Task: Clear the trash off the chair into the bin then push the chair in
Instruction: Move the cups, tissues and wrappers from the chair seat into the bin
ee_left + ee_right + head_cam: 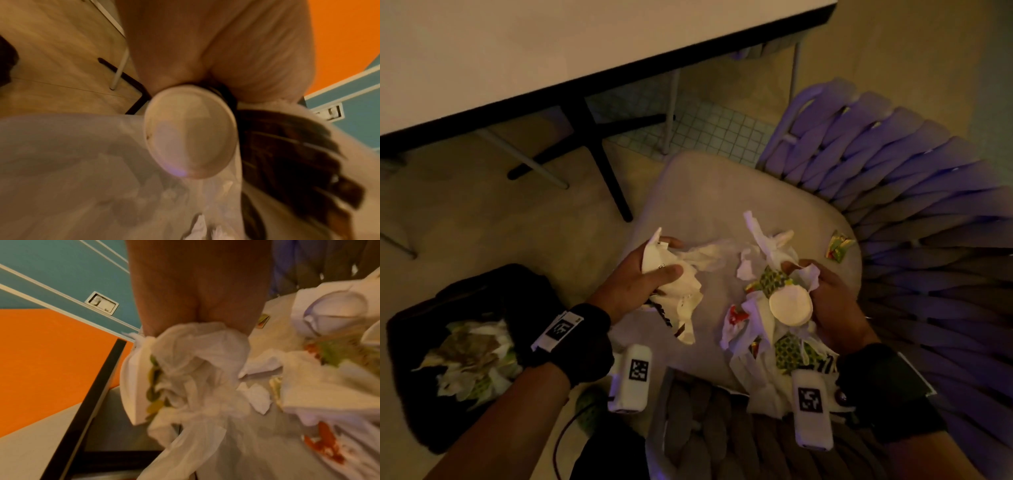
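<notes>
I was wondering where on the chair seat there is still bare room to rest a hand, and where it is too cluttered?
The seat cushion is bare across its far part, toward the table, beyond both hands. A bare strip also runs between the left hand and the wrapper pile. The near right is crowded: wrappers, napkins and the right hand. A lone sauce packet lies by the woven backrest.

Left hand (643, 274): reaching forward, fingers curling round crumpled paper (681, 274). Right hand (828, 301): reaching forward, fingers gripping a wad of wrappers (787, 301). Both wrists wearing black bands.
</notes>
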{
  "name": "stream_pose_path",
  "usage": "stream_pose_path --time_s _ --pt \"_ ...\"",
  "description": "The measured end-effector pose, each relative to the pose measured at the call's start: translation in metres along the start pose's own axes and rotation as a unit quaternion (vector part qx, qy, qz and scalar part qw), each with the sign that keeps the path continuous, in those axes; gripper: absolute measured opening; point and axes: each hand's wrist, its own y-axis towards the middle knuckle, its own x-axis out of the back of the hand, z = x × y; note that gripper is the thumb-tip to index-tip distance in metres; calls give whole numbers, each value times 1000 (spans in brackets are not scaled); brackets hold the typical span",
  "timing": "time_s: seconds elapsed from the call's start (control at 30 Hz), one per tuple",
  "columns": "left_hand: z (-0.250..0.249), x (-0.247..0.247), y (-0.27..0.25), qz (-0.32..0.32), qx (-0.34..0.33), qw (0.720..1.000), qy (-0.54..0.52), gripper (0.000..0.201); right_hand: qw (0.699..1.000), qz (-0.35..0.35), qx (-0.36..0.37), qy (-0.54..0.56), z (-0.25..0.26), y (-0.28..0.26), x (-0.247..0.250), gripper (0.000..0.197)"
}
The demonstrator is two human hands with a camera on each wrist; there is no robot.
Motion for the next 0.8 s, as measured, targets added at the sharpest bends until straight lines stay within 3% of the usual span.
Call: stream_pose_path --time_s 0.07,0.13,0.17,0.2,0.3,0.43,0.53,0.7,0.8 --pt "0 18 -13 -23 -14 999 -22 38 1000 13 2 -11 9 -2 -23 78" --pt "-1 39 -29 -39 -26 998 -39 36 1000 17 1 -8 17 -1 -49 47" --pt "-1 48 -37 -45 -28 997 -47 34 1000 14 -1 -27 19 0 -60 40" --pt "-1 59 -46 -53 -26 997 -56 34 999 19 -1 -49 22 1 -74 41" --pt "10 101 -75 -91 -14 993 -75 37 994 72 -18 -74 30 -4 -128 69" --pt "42 167 -116 -159 4 983 -87 31 979 163 -43 -111 20 -7 -217 37" --pt "85 221 -153 -236 43 966 -98 38 958 204 -65 -193 -24 0 -296 48" --pt "204 313 -214 -334 145 929 -73 68 878 298 -111 -358 -117 -3 -425 11" --pt "269 348 -229 -398 204 893 -49 65 853 306 -153 -394 -178 -1 -486 19"
